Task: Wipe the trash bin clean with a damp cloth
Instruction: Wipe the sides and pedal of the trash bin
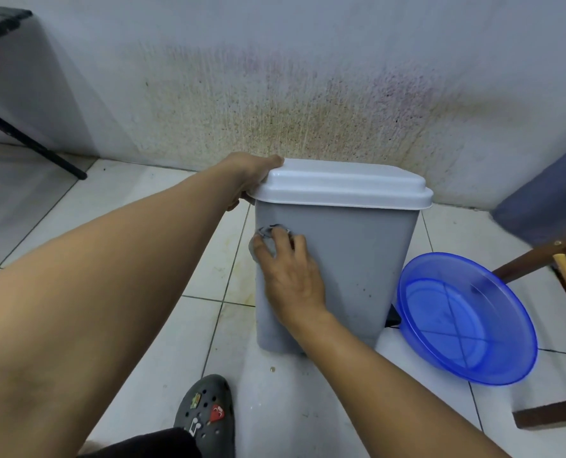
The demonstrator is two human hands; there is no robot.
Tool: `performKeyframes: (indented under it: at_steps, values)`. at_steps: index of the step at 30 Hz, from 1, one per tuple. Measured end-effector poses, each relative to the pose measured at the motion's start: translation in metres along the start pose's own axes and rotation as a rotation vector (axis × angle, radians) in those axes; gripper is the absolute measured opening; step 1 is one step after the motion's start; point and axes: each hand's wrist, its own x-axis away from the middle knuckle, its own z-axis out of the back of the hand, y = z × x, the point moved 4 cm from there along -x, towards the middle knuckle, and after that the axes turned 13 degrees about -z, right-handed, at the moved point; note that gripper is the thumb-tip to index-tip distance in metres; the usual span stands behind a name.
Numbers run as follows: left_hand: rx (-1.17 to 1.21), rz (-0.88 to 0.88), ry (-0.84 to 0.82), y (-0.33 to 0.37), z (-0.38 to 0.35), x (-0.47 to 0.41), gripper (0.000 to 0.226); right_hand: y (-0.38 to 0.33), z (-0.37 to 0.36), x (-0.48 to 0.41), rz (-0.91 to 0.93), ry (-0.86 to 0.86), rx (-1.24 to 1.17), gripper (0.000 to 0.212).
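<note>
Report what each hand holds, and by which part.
The left hand grips the lid by its left edge, thumb on top. The right hand holds the bunched cloth under its curled fingers, pressed against the trash bin front, upper left.

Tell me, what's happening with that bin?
A person is wiping a grey trash bin on the tiled floor. Their left hand grips the corner of its white lid, probably steadying it. Their right hand holds a bunched cloth against the bin's front, near the top. A blue basin sits beside the bin.
</note>
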Motion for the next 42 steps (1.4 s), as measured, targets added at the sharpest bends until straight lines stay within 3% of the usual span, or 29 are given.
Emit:
performKeyframes:
  at_steps: [16, 20, 24, 29, 36, 42]
  values:
    - [0.008, 0.013, 0.012, -0.002, -0.001, -0.009, 0.044, 0.020, -0.087, 0.115, 0.047, -0.344, 0.000, 0.057]
    - [0.015, 0.016, 0.017, -0.004, -0.002, -0.011, 0.045, 0.026, -0.063, 0.083, -0.066, -0.308, -0.144, 0.056]
    - [0.021, 0.021, 0.034, -0.004, -0.002, -0.012, 0.046, 0.024, -0.019, 0.024, -0.177, -0.102, -0.246, 0.060]
    - [0.029, 0.022, 0.032, -0.005, -0.002, -0.011, 0.048, 0.019, -0.003, 0.000, -0.182, -0.015, -0.281, 0.051]
    - [0.038, 0.037, 0.060, -0.006, -0.001, -0.012, 0.042, 0.009, -0.067, 0.071, -0.053, -0.252, -0.207, 0.051]
    - [0.032, 0.040, 0.083, -0.006, 0.000, -0.015, 0.041, 0.036, -0.093, 0.121, -0.036, -0.339, -0.085, 0.055]
